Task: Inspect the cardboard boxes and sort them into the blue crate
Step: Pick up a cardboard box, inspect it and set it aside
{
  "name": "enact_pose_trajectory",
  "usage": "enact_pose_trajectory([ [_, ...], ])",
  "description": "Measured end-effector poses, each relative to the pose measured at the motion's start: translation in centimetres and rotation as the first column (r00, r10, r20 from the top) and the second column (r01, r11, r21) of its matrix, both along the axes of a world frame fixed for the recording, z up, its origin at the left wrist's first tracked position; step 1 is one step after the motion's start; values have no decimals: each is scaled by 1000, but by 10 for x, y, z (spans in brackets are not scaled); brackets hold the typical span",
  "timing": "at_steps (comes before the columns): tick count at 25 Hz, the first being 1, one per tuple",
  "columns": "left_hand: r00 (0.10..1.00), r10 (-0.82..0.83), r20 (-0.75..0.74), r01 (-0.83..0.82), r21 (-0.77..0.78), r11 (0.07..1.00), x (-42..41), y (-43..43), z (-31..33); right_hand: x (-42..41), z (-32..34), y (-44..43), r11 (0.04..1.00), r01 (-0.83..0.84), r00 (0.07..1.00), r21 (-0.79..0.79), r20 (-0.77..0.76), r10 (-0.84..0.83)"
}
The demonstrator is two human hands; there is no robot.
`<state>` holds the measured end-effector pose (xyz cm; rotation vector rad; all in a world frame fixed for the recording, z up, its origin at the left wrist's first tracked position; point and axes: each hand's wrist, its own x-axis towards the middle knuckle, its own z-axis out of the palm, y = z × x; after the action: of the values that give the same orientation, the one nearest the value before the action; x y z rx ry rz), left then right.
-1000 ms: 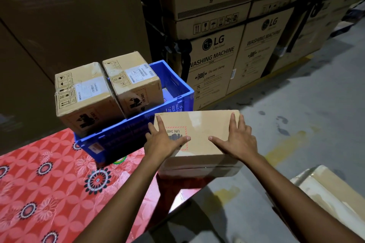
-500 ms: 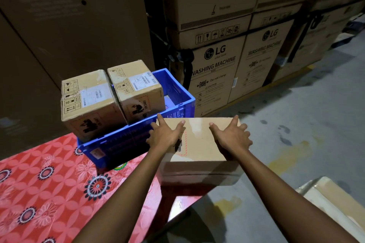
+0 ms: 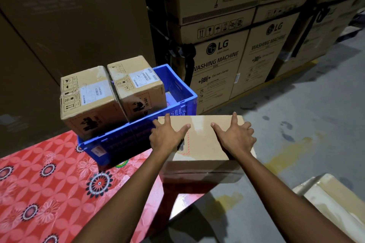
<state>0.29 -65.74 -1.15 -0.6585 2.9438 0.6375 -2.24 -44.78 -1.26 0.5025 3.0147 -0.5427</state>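
A plain cardboard box point(image 3: 203, 144) with a red dashed label sits at the right corner of the table, right next to the blue crate point(image 3: 138, 134). My left hand point(image 3: 166, 136) lies flat on the box's left top with fingers spread to its far edge. Spread over the right top, my right hand point(image 3: 236, 138) curls its fingers over the side edge. Two labelled cardboard boxes stand side by side in the crate: one on the left point(image 3: 87, 100), one on the right point(image 3: 138, 87). The crate's right end holds no box.
The table wears a red flowered cloth point(image 3: 49, 183). Tall LG washing machine cartons point(image 3: 215, 69) are stacked behind the crate, and dark large cartons point(image 3: 69, 25) stand at back left. Grey concrete floor point(image 3: 306, 114) lies to the right, with another carton point(image 3: 335, 203) at lower right.
Both hands stay on top of the box at the table corner. The hands have crept slightly toward its far edge. The view has shifted a little.
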Motion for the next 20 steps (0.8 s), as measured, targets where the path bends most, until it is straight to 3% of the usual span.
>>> enact_pose_trajectory([
  [9,987,-34,-160,49,90,995,25,0,10,40,13,11,972,60,991,-226,-103,-85],
  [15,916,180,-360,-15,416,909,44,9,21,59,25,25,883,73,935,-464,-276,-222],
  [20,897,236,-374,2,536,844,75,11,-30,96,-26,33,816,181,928,-548,-179,-326],
])
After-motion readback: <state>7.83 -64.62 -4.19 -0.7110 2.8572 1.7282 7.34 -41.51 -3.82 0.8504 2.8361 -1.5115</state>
